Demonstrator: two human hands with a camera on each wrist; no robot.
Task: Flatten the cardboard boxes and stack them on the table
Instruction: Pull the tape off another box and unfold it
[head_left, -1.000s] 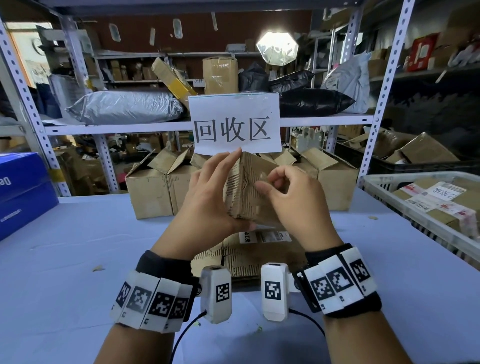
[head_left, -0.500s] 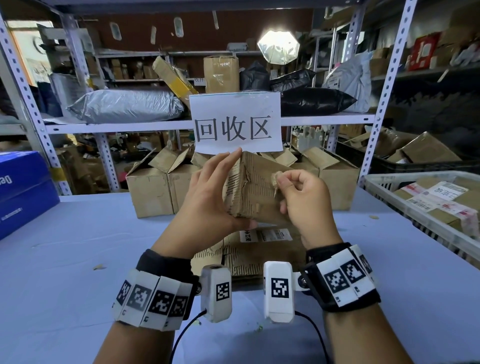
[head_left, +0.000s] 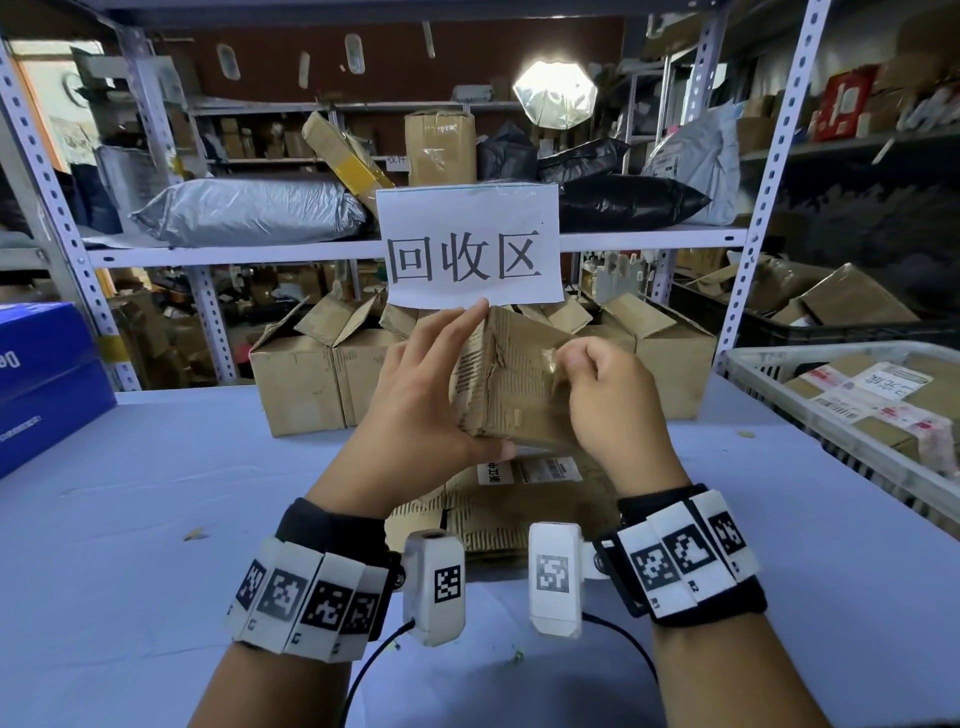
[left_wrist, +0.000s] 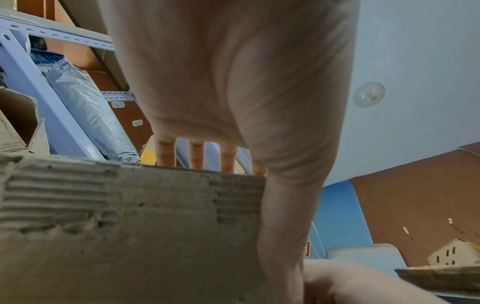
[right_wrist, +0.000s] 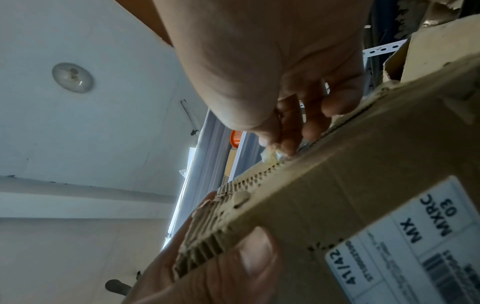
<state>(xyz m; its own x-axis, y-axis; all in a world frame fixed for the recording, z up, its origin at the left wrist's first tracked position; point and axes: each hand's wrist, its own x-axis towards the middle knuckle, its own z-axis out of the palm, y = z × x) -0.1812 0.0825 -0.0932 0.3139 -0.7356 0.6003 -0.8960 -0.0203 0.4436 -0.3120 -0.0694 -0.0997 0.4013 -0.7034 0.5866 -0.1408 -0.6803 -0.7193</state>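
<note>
A dark blue carton (head_left: 44, 384) sits at the left edge of the pale blue table (head_left: 156, 519). The left hand (head_left: 415, 410) holds a small worn brown cardboard box (head_left: 511, 384) raised above the table, fingers stretched up along its left face and thumb hooked under its bottom edge. The right hand (head_left: 613, 410) is at the box's right side, fingers curled, thumb and forefinger pinching a scrap of clear tape (head_left: 549, 359) on the box's front face. Below the box, a flattened sheet of brown cardboard (head_left: 519, 509) with a white label lies on the table. Behind stand open brown cartons (head_left: 311, 384). At the right, a white wire basket (head_left: 831, 364) holds labelled parcels.
</note>
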